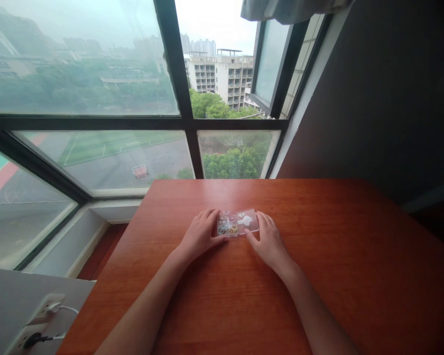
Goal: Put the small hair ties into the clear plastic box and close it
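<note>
A small clear plastic box (228, 224) lies on the reddish-brown table (244, 296), its compartments holding small coloured rings or bands that are too small to name surely. Its clear lid (247, 221), printed with a white shape, is swung out to the right. Gripping the box's left side is my left hand (202, 231), fingers behind and thumb along the front edge. My right hand (268, 239) holds the lid by its right side, thumb at the near edge and fingers round the far corner.
Beyond the table's far edge stand dark-framed windows (187, 98), one pane swung outward at the right. A grey wall (373, 98) rises at the right. Low at the left, a wall socket (33, 323) carries a white plug (55, 308) and a black plug (33, 339).
</note>
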Demonstrator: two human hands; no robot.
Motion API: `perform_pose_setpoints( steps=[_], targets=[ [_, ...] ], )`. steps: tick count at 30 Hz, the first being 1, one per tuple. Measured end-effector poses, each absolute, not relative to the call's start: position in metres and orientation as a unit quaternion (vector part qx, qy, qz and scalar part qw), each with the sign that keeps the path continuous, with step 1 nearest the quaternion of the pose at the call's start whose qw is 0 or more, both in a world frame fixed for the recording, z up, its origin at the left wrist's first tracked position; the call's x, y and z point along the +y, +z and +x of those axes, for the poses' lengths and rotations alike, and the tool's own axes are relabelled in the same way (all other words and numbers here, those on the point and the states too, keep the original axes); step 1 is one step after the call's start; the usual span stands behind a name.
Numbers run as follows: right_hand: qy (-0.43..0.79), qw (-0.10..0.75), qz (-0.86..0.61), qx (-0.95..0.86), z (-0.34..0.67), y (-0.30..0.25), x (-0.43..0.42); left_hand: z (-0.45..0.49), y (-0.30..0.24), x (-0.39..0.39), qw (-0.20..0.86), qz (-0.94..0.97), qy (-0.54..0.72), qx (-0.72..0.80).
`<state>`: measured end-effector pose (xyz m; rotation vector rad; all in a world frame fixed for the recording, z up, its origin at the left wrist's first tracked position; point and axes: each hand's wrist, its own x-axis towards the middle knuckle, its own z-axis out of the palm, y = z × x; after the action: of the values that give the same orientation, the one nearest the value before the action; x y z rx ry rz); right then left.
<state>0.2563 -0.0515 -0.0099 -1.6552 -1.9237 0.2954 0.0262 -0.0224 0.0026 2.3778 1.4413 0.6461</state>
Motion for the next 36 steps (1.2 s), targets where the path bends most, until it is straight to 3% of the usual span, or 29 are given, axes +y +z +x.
perform_pose_setpoints(
  steps=[6,15,36],
  targets=[
    [0.225,0.357,-0.529,-0.736,0.245,-0.003,-0.060,0.032,0.004,-0.026,0.134,0.830,0.214,0.498],
    [0.138,0.315,-0.468,-0.814,0.239,-0.003,-0.061,0.037,-0.002,-0.028,0.119,0.832,0.210,0.500],
    [0.109,0.311,-0.476,-0.816,0.238,-0.007,-0.060,0.046,0.000,-0.036,0.128,0.841,0.216,0.479]
  ],
)
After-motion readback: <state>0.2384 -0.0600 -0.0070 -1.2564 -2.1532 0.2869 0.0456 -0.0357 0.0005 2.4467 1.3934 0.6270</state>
